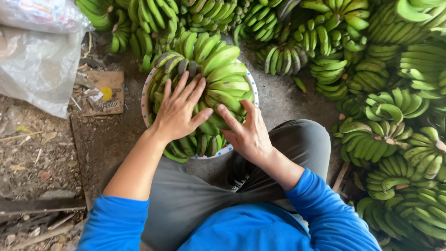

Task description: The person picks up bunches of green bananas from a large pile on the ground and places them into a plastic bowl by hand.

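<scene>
A large bunch of green bananas lies heaped in a white round basin with a dotted rim on the ground in front of me. My left hand rests flat on top of the bananas, fingers spread. My right hand presses against the near right side of the same heap, fingers apart and thumb pointing toward the left hand. Neither hand closes around anything. I wear blue sleeves and grey trousers, and my right knee is raised just beside the basin.
Many more bunches of green bananas are piled along the top and right. Crumpled clear plastic sheeting lies at the upper left, a piece of cardboard beside the basin, and dirt with wood scraps at the left.
</scene>
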